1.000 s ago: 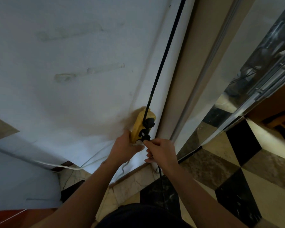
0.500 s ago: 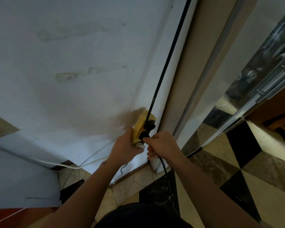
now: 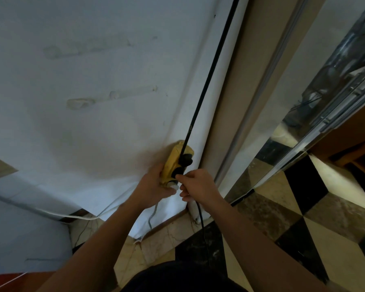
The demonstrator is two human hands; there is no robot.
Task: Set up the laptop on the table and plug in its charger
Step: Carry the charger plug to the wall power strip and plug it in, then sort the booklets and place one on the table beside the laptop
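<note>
A yellow plastic power strip (image 3: 174, 163) sits against the pale, stained wall (image 3: 82, 81), low down near the floor and just left of a white vertical conduit (image 3: 216, 102). The left hand (image 3: 154, 187) wraps round the strip's lower left side, fingers curled behind it and thumb across the front, so its grip is closed on the strip. The right hand (image 3: 198, 185) has its thumb and forefinger pinched on a black charger plug (image 3: 176, 172) that sits in the strip's lower socket; whether the plug is fully seated cannot be told. The remaining fingers of that hand are loosely curled beneath. From under the right hand a thin black charger cable (image 3: 202, 224) drops toward the floor and out of sight behind the person's dark clothing. Above the held plug, a second black plug (image 3: 185, 160) occupies the upper socket, and its thick black cord (image 3: 209, 76) runs straight up the wall to the top edge of the view. A white cable (image 3: 151, 218) leaves the bottom of the strip and trails down to the skirting, while another white cord (image 3: 51, 213) crosses the lower left of the wall. To the right stand a beige door frame (image 3: 251, 81) and a mirrored metal panel (image 3: 325, 91), and the floor is black and cream checkered tile (image 3: 303, 218).
</note>
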